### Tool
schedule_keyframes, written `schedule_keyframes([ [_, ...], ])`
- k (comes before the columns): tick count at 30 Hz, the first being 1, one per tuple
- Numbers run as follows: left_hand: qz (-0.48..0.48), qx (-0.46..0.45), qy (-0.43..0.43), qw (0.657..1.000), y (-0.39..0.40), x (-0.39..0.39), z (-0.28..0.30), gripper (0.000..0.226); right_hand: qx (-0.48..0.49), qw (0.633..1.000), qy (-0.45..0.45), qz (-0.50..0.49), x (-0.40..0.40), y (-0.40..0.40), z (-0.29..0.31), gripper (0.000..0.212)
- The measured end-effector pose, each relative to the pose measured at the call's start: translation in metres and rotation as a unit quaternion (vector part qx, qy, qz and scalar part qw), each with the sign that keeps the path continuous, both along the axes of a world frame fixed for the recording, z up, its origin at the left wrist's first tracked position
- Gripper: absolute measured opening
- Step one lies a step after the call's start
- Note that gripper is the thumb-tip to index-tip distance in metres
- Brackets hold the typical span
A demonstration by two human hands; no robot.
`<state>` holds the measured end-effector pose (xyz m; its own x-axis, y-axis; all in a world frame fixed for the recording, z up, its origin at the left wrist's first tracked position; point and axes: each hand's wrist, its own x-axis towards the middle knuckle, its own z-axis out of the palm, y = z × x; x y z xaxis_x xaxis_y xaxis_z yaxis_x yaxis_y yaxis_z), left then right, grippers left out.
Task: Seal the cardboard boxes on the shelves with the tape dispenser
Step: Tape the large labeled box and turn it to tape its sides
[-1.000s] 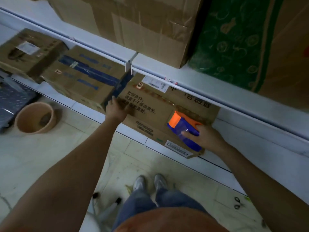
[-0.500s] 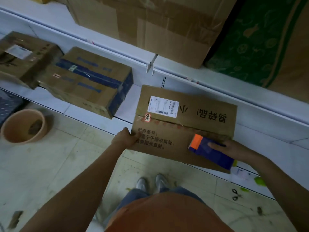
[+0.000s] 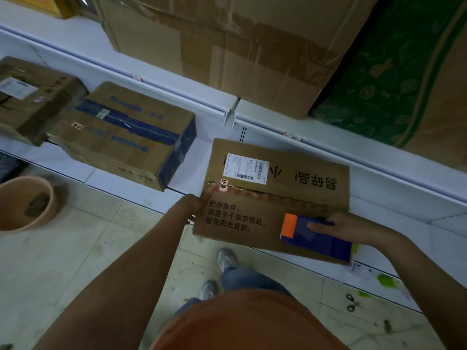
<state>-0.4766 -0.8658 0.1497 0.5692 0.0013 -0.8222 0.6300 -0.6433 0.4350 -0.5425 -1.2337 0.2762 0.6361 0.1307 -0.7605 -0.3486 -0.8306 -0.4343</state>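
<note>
Here, left hand fingers gripping box edge, right hand fingers holding tape dispenser near overhanging corner

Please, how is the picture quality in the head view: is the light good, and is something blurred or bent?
Head view: dim, bluish light; wide-angle bending curves the shelf edge; the left boxes look smeared; print on the held box stays readable; the tape dispenser is fairly sharp.
</note>
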Motion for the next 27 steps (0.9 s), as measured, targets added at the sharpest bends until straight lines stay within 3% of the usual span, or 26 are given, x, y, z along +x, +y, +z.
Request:
schedule_keyframes([
  [5, -0.032, -0.039, -0.055, 0.997, 0.007, -0.01, -0.011, 0.075, 0.047, 0.999, -0.005, 0.023, 0.039, 0.017, 0.021, 0.072],
  [9, -0.006, -0.079, -0.03, 0.996, 0.016, -0.023, -0.02, 0.069, 0.089, 0.995, -0.023, 0.031, 0.067, 0.06, 0.008, 0.051],
  [13, 0.08, -0.076, -0.003, 0.994, 0.009, -0.054, -0.032, 0.077, 0.122, 0.991, -0.01, 0.055, 0.083, 0.108, -0.009, 0.053],
  [17, 0.052, 0.001, -0.078, 0.996, -0.005, -0.067, -0.035, 0.064, 0.146, 0.987, 0.016, 0.068, 0.087, 0.133, -0.028, 0.089],
  [19, 0.052, -0.003, -0.097, 0.994, -0.007, -0.069, -0.03, 0.055, 0.143, 0.986, 0.027, 0.085, 0.088, 0.139, -0.034, 0.1],
  [22, 0.086, 0.0, -0.198, 0.977, -0.008, -0.073, -0.012, 0.074, 0.138, 0.985, 0.023, 0.098, 0.094, 0.143, -0.033, 0.081],
  [25, 0.091, -0.005, -0.378, 0.921, -0.014, -0.074, 0.011, 0.078, 0.12, 0.986, 0.006, 0.112, 0.099, 0.148, -0.025, 0.061],
  [27, 0.055, 0.007, -0.434, 0.899, -0.021, -0.069, 0.024, 0.081, 0.106, 0.986, -0.006, 0.128, 0.104, 0.151, -0.023, 0.055],
])
